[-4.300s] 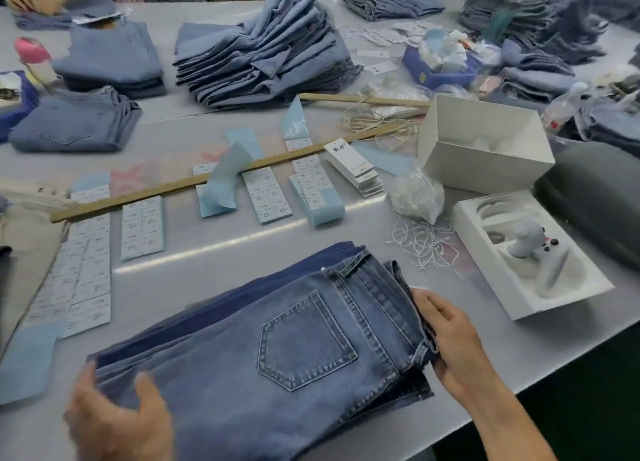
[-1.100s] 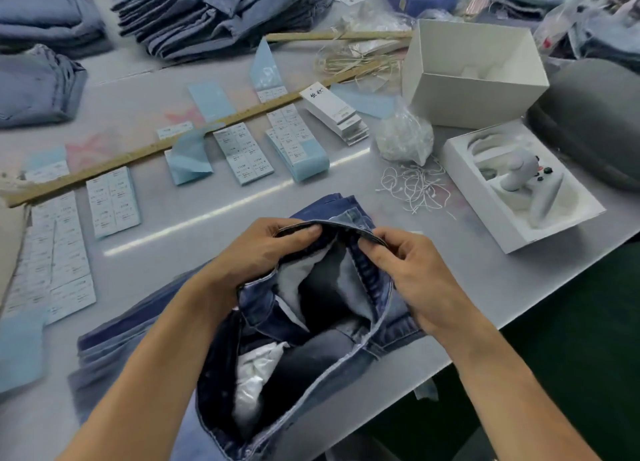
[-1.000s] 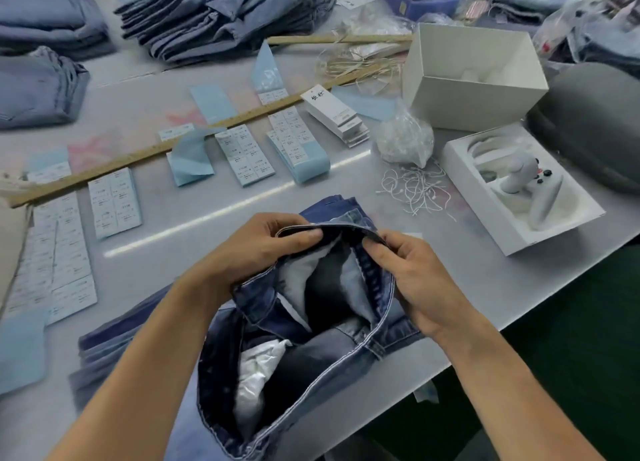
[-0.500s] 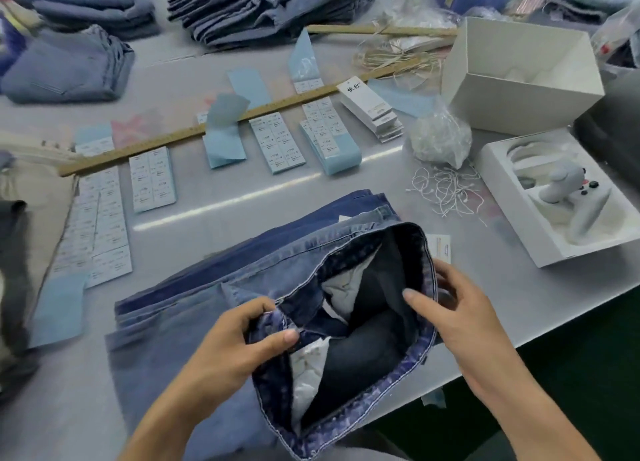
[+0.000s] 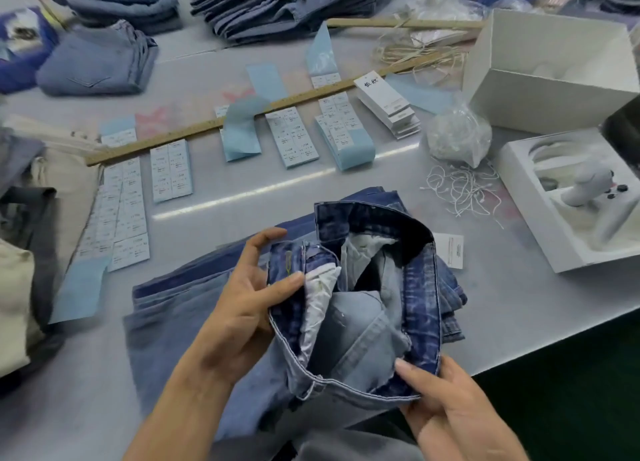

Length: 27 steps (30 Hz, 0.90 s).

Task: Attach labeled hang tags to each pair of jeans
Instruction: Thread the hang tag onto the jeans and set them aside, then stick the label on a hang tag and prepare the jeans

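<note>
Jeans (image 5: 360, 308) at lower centre of the frame, on the grey counter (image 5: 242, 190), waistband pulled open and facing up; pale pocket linings visible inside. Legs trail toward the lower left.

Left hand (image 5: 242, 308) grips the left edge of the waistband, thumb pressed on the inside near the fly, index finger raised off the cloth. Right hand (image 5: 446, 405) at lower right pinches the near rim of the waistband, thumb on the inner face, other fingers curled beneath.

One hang tag (image 5: 450, 251) lies flat on the counter just right of the open waistband, partly tucked under the denim. Stack of white hang tags (image 5: 388, 103) at upper centre-right, touching a long wooden ruler (image 5: 242, 114) that runs diagonally across the counter. Sheets of small printed labels (image 5: 171, 171) on blue backing, spread left to centre along the ruler.

Loose white strings (image 5: 460, 190) right of centre, a clear bag (image 5: 457, 138) just above them. Open white box (image 5: 550, 72) upper right. White tray (image 5: 568, 197) with a controller at right edge. Folded jeans stacks (image 5: 284, 3) along the top.
</note>
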Tool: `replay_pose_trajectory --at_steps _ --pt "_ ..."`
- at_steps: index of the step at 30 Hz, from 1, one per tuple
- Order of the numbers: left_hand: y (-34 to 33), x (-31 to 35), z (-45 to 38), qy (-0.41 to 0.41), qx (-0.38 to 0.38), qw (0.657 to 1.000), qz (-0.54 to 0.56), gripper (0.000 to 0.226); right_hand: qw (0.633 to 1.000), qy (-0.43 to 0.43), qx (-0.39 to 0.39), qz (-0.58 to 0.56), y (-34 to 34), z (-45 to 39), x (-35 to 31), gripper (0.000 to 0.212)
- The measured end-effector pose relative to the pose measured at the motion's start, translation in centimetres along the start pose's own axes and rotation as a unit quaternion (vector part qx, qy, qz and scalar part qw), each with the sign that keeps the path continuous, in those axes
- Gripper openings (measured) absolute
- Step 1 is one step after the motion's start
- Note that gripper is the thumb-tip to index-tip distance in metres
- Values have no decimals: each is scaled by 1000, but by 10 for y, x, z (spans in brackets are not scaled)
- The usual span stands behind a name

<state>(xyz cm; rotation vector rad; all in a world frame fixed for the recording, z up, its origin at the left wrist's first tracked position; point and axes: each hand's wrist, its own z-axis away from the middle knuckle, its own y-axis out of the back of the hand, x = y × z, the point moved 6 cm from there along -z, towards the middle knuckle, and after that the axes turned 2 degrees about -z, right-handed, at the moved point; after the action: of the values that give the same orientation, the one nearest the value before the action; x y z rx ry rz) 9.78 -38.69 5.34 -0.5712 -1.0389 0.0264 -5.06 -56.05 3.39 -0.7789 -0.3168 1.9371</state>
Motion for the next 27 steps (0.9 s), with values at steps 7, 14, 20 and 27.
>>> replay_pose_trajectory --at_steps 7,14,20,27 --pt "-11 9 40 -61 -167 982 60 117 994 23 -92 -54 -23 6 -14 52" --pt "-20 12 46 -60 -162 978 117 107 991 74 -84 66 -14 7 -21 64" --pt "-35 11 24 -48 89 928 -358 64 823 236 116 504 8 12 -68 76" --pt "-81 45 -1 -124 21 808 -576 30 552 365 -113 741 -48 25 -81 62"
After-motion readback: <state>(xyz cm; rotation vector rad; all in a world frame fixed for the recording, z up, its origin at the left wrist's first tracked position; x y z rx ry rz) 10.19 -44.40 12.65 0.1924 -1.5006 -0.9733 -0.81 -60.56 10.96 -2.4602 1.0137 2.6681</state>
